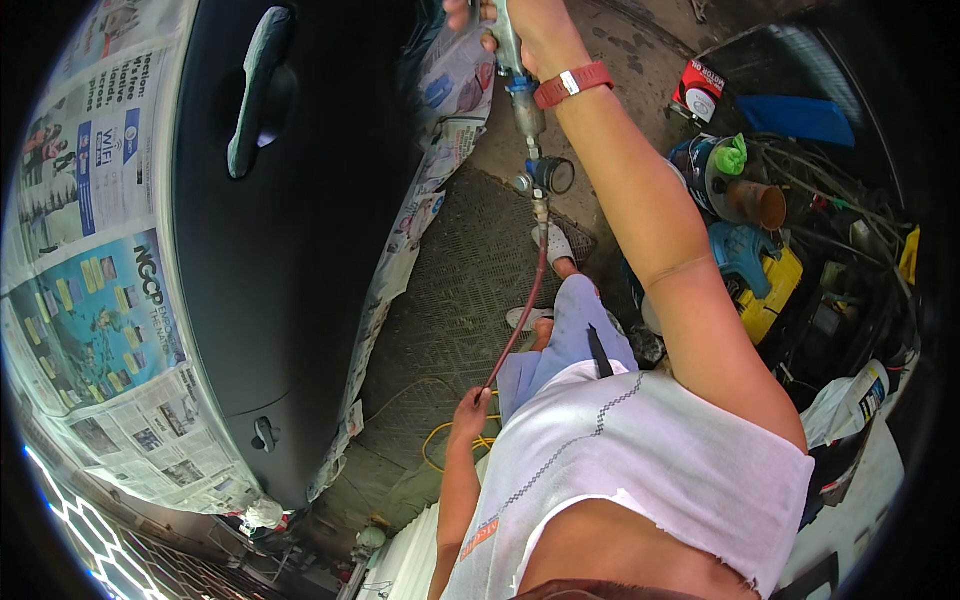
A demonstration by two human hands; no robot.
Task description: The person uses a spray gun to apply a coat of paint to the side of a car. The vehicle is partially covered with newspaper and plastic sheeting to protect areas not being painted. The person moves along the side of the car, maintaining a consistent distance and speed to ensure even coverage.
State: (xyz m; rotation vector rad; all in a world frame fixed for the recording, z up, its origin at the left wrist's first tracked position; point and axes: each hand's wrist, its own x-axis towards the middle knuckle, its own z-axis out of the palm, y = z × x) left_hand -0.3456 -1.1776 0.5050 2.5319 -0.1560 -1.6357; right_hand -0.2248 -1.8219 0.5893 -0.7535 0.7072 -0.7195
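Metallic spray gun in right fingers, curved hose in left fingers.

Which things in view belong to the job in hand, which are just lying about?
Apparently in the job:
- air tool, likely a spray gun, in right hand
- red hose, in left hand
- round gauge
- dark door
- newspaper

Probably lying about:
- red container
- blue plastic piece
- rusty can

My fisheye view curving into black edges, hexagonal lights glaring lower left, soft sheen on the dark door, right side dimmer.
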